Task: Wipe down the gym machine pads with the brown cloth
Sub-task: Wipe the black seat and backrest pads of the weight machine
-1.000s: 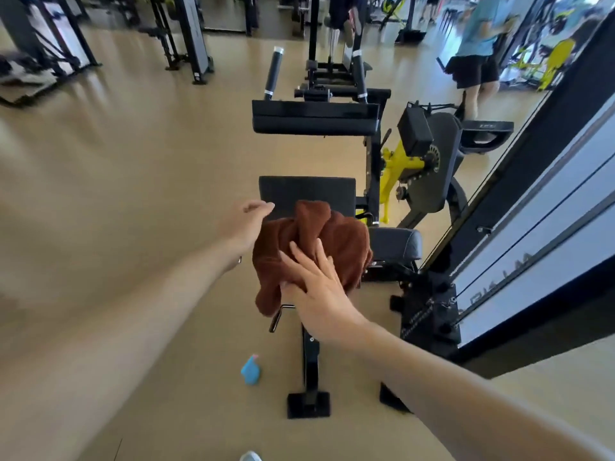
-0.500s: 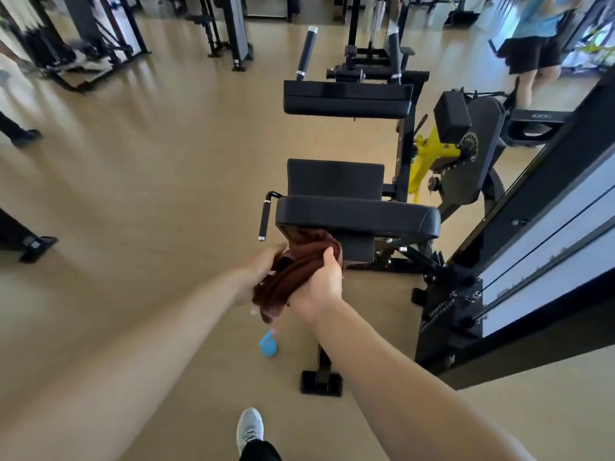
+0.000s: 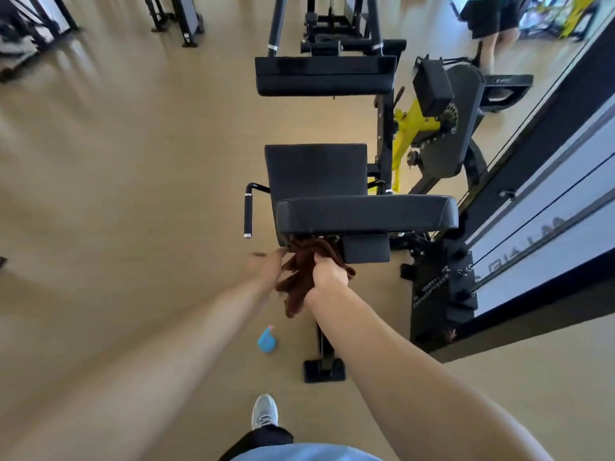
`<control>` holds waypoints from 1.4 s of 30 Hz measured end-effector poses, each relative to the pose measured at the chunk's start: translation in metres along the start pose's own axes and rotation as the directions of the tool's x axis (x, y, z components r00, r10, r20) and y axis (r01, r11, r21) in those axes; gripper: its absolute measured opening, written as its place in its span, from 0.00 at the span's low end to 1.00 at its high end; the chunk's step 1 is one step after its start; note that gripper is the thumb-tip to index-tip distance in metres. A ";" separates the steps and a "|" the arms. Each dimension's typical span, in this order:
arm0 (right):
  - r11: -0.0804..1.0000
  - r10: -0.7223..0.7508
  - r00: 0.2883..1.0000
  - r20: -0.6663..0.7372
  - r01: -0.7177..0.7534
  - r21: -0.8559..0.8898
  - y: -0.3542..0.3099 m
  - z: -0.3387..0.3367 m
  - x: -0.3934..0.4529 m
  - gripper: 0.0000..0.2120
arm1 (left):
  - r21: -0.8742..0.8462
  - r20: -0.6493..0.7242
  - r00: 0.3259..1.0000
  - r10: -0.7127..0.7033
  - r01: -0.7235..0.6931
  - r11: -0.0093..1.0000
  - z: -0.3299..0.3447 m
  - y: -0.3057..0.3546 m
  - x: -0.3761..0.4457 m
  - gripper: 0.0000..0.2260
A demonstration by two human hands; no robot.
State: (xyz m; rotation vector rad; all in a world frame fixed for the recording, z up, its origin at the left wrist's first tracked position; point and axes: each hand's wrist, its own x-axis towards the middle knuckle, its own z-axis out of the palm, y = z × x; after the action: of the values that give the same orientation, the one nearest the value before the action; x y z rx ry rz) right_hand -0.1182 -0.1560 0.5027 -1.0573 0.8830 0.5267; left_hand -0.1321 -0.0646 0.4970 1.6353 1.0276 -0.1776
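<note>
The brown cloth (image 3: pixel 301 277) hangs bunched just below the near black back pad (image 3: pixel 366 212) of the gym machine. My right hand (image 3: pixel 327 276) grips the cloth from the right. My left hand (image 3: pixel 266 266) is blurred and touches the cloth's left side; its fingers are unclear. Beyond the back pad lies the black seat pad (image 3: pixel 316 169). A long black pad (image 3: pixel 324 76) sits farther off. A smaller black pad (image 3: pixel 366 251) sits under the back pad, right of the cloth.
A blue spray bottle (image 3: pixel 267 341) lies on the tan floor beside the machine's base foot (image 3: pixel 322 369). A handle bar (image 3: pixel 248 211) sticks out left of the seat. The weight stack frame (image 3: pixel 442 294) stands at right. A person (image 3: pixel 489 24) stands far right.
The cloth has come down off the top of the back pad and now hangs bunched under its near edge. Both hands followed it down, and the view pulled back.
</note>
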 end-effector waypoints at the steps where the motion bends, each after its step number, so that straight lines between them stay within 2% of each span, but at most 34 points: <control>1: 1.000 -0.005 1.000 0.016 0.005 0.020 0.002 0.001 0.001 0.08 | 0.005 -0.003 1.000 0.004 -0.004 1.000 -0.002 -0.002 0.007 0.21; 3: 0.990 -0.008 1.000 0.030 0.003 0.144 0.003 -0.001 -0.001 0.04 | -0.060 0.163 0.986 -0.041 0.052 0.997 -0.007 -0.003 0.009 0.14; 4: 0.977 -0.006 0.998 0.057 -0.007 0.215 0.003 -0.003 -0.004 0.05 | -0.095 0.278 0.957 -0.080 0.111 0.989 -0.007 -0.001 0.007 0.12; 6: 0.934 0.005 0.993 0.116 -0.046 0.353 0.001 -0.009 -0.006 0.11 | -0.182 0.381 0.920 -0.088 0.168 0.969 -0.008 0.001 0.005 0.12; 8: 0.900 0.019 0.982 0.188 -0.099 0.425 0.002 -0.015 -0.012 0.15 | -0.267 0.383 0.922 -0.056 0.168 0.949 -0.010 0.001 0.004 0.14; 10: 0.918 0.015 0.975 0.223 -0.102 0.383 0.004 -0.017 -0.014 0.17 | -0.321 0.398 0.917 -0.026 0.166 0.933 -0.010 0.000 0.003 0.14; 12: 0.922 0.025 0.979 0.200 -0.100 0.374 0.006 -0.017 -0.010 0.16 | -0.292 0.387 0.922 -0.014 0.137 0.947 -0.009 -0.001 0.003 0.14; 15: 0.878 0.064 0.987 0.150 -0.127 0.461 0.007 -0.015 0.004 0.15 | -0.252 0.351 0.936 -0.008 0.102 0.962 -0.009 0.002 0.008 0.15; 18: 0.798 0.055 0.984 0.171 -0.146 0.585 0.006 -0.005 0.016 0.14 | -0.216 0.313 0.950 -0.015 0.087 0.972 -0.017 0.007 0.023 0.16; 22: 0.793 0.054 0.982 0.179 -0.151 0.590 0.000 0.016 0.022 0.13 | -0.178 0.253 0.967 -0.018 0.065 0.982 -0.032 0.014 0.045 0.16; 26: 0.756 0.029 0.981 0.190 -0.145 0.638 0.003 0.022 0.023 0.07 | -0.119 0.241 0.970 -0.024 0.054 0.991 -0.044 0.019 0.056 0.17; 28: 0.743 0.001 0.978 0.209 -0.141 0.655 0.009 0.014 0.016 0.10 | -0.109 0.242 0.970 -0.028 0.056 0.993 -0.046 0.021 0.058 0.17; 32: 0.746 -0.004 0.973 0.232 -0.152 0.649 0.008 0.012 -0.016 0.07 | -0.083 0.255 0.966 -0.040 0.063 0.995 -0.041 0.015 0.058 0.18; 35: 0.749 0.085 0.978 0.189 -0.188 0.636 0.001 0.021 -0.018 0.16 | -0.069 0.279 0.959 -0.038 0.059 0.996 -0.035 0.009 0.053 0.18; 37: 0.870 0.056 0.993 0.103 -0.099 0.483 0.004 0.025 -0.009 0.19 | -0.061 0.290 0.957 -0.033 0.053 0.997 -0.032 0.009 0.047 0.19; 39: 0.932 -0.028 0.998 0.056 0.006 0.362 0.006 0.025 0.000 0.19 | -0.066 0.274 0.961 -0.025 0.044 0.997 -0.033 0.011 0.044 0.19; 40: 0.922 -0.041 0.998 0.055 0.017 0.387 0.008 0.023 0.012 0.19 | -0.072 0.261 0.965 -0.022 0.042 0.997 -0.036 0.012 0.043 0.19; 41: 0.872 -0.016 0.993 0.116 -0.043 0.488 0.011 0.021 0.023 0.18 | -0.072 0.256 0.966 -0.021 0.041 0.997 -0.038 0.013 0.043 0.19; 42: 0.871 -0.048 0.989 0.139 -0.027 0.490 0.009 0.020 0.023 0.16 | -0.072 0.254 0.967 -0.014 0.034 0.997 -0.040 0.015 0.044 0.19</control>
State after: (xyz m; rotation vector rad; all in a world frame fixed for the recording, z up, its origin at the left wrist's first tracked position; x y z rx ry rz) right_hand -0.1044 -0.1352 0.4829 -0.5482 0.8214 0.3368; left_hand -0.1110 -0.0071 0.4958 1.4880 0.8484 -0.3506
